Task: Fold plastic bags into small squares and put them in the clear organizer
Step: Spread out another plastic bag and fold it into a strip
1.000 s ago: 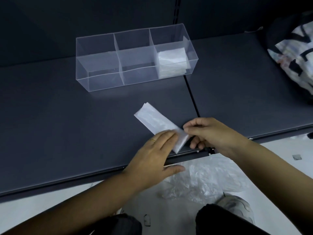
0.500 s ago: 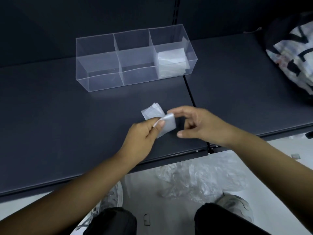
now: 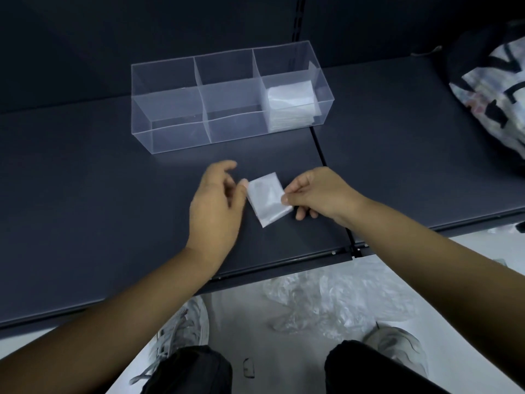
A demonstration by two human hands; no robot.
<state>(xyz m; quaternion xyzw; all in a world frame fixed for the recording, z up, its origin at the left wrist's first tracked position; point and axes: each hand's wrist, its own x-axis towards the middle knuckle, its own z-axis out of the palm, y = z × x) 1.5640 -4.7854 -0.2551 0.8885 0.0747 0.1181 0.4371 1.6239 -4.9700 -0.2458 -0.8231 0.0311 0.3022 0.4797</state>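
A folded white plastic bag (image 3: 267,199), now a small rectangle, lies on the dark shelf (image 3: 99,194). My right hand (image 3: 318,194) pinches its right edge between thumb and forefinger. My left hand (image 3: 217,203) hovers at its left edge, blurred, fingers loosely spread, one fingertip near the bag's upper left corner. Behind stands the clear organizer (image 3: 170,137) with three compartments. Its right compartment holds a stack of folded bags (image 3: 292,105); the other two hold nothing.
A black and white patterned bag (image 3: 494,89) lies at the shelf's right end. Loose crumpled plastic bags (image 3: 326,302) sit on the floor below the shelf edge, beside my shoes (image 3: 181,325). A seam (image 3: 321,155) splits the shelf.
The long strip has been folded over into a short rectangle. My left hand let go and drew leftward; my right hand now pinches the folded bag's right edge.
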